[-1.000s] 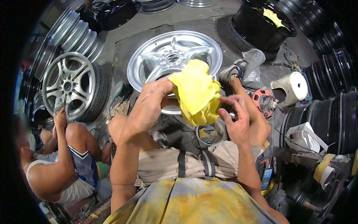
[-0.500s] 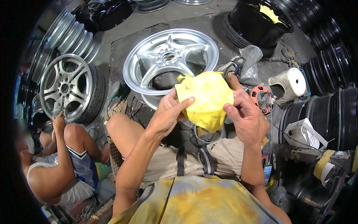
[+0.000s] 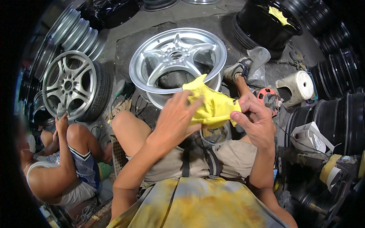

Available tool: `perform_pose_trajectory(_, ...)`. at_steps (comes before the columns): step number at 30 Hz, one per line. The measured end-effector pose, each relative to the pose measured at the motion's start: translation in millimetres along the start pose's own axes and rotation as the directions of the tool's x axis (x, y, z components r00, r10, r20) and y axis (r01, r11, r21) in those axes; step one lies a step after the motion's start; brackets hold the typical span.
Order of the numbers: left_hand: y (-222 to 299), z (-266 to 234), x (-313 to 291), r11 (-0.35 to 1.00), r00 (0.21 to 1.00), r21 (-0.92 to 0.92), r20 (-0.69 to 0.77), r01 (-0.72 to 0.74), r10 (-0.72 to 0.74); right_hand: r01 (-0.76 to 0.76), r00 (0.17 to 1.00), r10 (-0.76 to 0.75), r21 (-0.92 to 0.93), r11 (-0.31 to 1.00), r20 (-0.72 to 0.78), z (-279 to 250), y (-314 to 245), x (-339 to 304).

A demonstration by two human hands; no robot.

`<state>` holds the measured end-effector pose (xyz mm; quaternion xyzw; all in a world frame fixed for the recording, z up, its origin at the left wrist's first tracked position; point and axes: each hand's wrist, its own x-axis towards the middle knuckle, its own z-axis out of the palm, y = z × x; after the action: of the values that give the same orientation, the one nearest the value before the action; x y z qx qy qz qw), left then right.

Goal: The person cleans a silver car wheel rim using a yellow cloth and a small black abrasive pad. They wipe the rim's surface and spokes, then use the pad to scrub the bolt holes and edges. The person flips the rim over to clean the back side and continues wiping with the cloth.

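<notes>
A thin, creased yellow sheet, cloth or paper I cannot tell, is held up above my lap. My right hand pinches its right edge between thumb and fingers. At the sheet's left side, my left hand has its fingers stretched over the front, blurred by motion, with the thumb apart below. Just beyond lies a silver spoked wheel rim, face up on another rim or support. Below the sheet, between my legs, a round container is partly hidden.
At left, a seated person works at a rim fitted with a tyre. A black rim stands far right with yellow material inside. A white stool-like object, red reel and stacked black rims are at right.
My left hand has let go of the sheet's left edge and moved over its front. The sheet, spread flat and facing me before, is now folded and tilted, with its upper-left corner sticking up.
</notes>
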<state>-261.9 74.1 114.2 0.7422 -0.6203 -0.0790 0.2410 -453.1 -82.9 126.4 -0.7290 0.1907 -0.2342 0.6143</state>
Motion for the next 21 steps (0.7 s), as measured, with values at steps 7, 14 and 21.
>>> perform_pose_trajectory(7,-46.6,26.7,-0.7,0.125,0.828,-0.819,0.551,0.560,-0.104,0.085,0.983,-0.107,-0.146,0.986,-0.151,-26.8,14.6,26.1)
perform_pose_trajectory(14,-5.5,-12.4,-21.9,-0.036,0.903,-0.915,0.402,0.402,-0.154,0.005,0.901,0.006,0.025,1.000,-0.433,-11.3,30.8,1.8)
perform_pose_trajectory(21,40.9,59.2,-2.1,0.708,0.951,-0.680,-0.306,-0.193,-0.035,-0.063,0.911,0.227,0.427,0.902,-0.344,56.2,52.8,-32.1)
